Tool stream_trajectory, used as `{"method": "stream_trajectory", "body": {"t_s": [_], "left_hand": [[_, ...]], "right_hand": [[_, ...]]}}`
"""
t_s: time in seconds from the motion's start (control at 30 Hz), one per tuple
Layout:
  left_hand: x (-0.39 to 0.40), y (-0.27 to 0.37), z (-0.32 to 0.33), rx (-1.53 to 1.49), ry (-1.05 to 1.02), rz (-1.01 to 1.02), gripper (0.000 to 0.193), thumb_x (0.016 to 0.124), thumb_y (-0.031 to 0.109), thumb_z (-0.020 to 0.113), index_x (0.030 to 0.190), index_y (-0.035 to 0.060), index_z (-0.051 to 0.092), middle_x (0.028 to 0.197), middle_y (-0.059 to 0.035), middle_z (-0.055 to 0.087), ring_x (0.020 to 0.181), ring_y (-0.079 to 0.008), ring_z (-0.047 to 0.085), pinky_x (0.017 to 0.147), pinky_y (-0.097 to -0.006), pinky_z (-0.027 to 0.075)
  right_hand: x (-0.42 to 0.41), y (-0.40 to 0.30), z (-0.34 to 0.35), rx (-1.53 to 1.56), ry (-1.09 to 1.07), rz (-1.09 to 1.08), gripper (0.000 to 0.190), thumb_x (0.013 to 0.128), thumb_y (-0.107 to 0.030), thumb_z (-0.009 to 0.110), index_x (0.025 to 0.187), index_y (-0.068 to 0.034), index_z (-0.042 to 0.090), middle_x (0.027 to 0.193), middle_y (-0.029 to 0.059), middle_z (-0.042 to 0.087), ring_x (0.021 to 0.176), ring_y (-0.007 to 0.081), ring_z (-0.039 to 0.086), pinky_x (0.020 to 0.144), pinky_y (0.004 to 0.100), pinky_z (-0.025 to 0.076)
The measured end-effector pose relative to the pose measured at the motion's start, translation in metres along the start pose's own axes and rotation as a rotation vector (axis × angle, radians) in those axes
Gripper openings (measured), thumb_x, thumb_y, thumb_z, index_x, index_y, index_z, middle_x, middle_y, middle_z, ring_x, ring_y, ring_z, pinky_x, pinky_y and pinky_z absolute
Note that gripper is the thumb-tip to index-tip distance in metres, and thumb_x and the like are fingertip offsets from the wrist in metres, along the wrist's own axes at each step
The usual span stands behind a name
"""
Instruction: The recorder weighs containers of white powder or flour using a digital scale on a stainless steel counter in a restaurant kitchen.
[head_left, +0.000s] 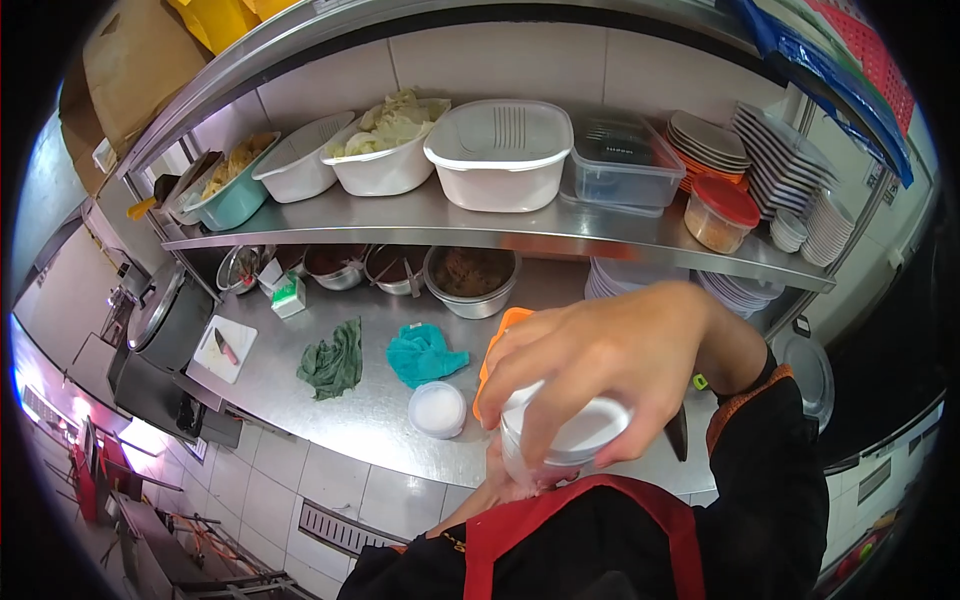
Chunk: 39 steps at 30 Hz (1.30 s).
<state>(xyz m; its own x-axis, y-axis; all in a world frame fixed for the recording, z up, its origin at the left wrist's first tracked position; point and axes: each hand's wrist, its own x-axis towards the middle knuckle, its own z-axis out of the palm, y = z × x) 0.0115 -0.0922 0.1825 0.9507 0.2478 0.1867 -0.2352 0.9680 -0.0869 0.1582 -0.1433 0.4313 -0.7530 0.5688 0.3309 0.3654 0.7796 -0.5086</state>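
Observation:
My right hand (607, 367) curls from above around clear plastic tubs (592, 427) that look nested together, close to my chest. Thin clear film (521, 480) hangs at their lower left side. My left hand (496, 472) is against the tubs from below; most of it is hidden behind them and my apron. Just left of the hands, a round lidded tub (437, 409) with whitish contents stands on the steel table (352, 420). An orange tray or board (513, 319) shows partly behind my right hand. The dark tip of a blade-like tool (679, 439) sticks out beneath my right wrist.
Teal (424, 354) and green cloths (332, 360) lie farther left, beyond them a knife (225, 346) on a white cutting board (238, 367). Steel bowls of food (472, 289) line the table's back. Above, a steel shelf (480, 237) carries white basins (499, 157) and stacked plates (784, 161).

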Motion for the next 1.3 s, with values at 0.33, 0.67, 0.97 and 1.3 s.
{"method": "stream_trajectory", "body": {"t_s": [0.33, 0.67, 0.97, 1.3], "left_hand": [[-0.007, -0.002, -0.006, -0.001, 0.034, -0.154, 0.067, 0.085, 0.054, 0.039, 0.137, 0.0141, 0.025, 0.133, -0.0203, 0.037, 0.107, -0.0389, 0.052, 0.060, -0.0416, 0.054], [-0.037, 0.075, -0.025, 0.561, 0.510, 0.044, 0.073, 0.084, 0.065, 0.025, 0.131, 0.0110, 0.036, 0.117, -0.0161, 0.051, 0.084, -0.0322, 0.057, 0.042, -0.0321, 0.044], [-0.047, 0.086, -0.035, 0.734, 0.530, 0.125, 0.074, 0.083, 0.064, 0.030, 0.130, 0.0079, 0.037, 0.110, -0.0151, 0.056, 0.078, -0.0306, 0.060, 0.050, -0.0364, 0.045], [-0.052, 0.088, -0.036, 0.960, 0.602, 0.301, 0.077, 0.082, 0.065, 0.031, 0.129, 0.0041, 0.038, 0.108, -0.0163, 0.057, 0.075, -0.0307, 0.059, 0.051, -0.0370, 0.044]], "right_hand": [[-0.125, 0.001, 0.061, 0.592, 1.136, 0.221, 0.062, 0.073, -0.038, 0.067, 0.119, -0.001, 0.047, 0.121, 0.0227, 0.049, 0.108, 0.0296, 0.054, 0.089, 0.0388, 0.046], [-0.275, -0.015, 0.364, 1.121, 1.961, 1.043, 0.043, 0.093, -0.035, 0.042, 0.123, -0.004, 0.043, 0.109, 0.0127, 0.057, 0.095, 0.0229, 0.057, 0.085, 0.0346, 0.045], [-0.295, 0.002, 0.379, -0.166, 1.654, 1.755, 0.026, 0.086, -0.005, 0.049, 0.111, -0.003, 0.055, 0.097, 0.0096, 0.059, 0.096, 0.0198, 0.055, 0.081, 0.0290, 0.043], [-0.110, 0.022, 0.155, -0.385, 0.830, 1.020, 0.040, 0.072, 0.006, 0.053, 0.106, -0.014, 0.063, 0.110, 0.0107, 0.049, 0.093, 0.0278, 0.053, 0.079, 0.0338, 0.046]]}}
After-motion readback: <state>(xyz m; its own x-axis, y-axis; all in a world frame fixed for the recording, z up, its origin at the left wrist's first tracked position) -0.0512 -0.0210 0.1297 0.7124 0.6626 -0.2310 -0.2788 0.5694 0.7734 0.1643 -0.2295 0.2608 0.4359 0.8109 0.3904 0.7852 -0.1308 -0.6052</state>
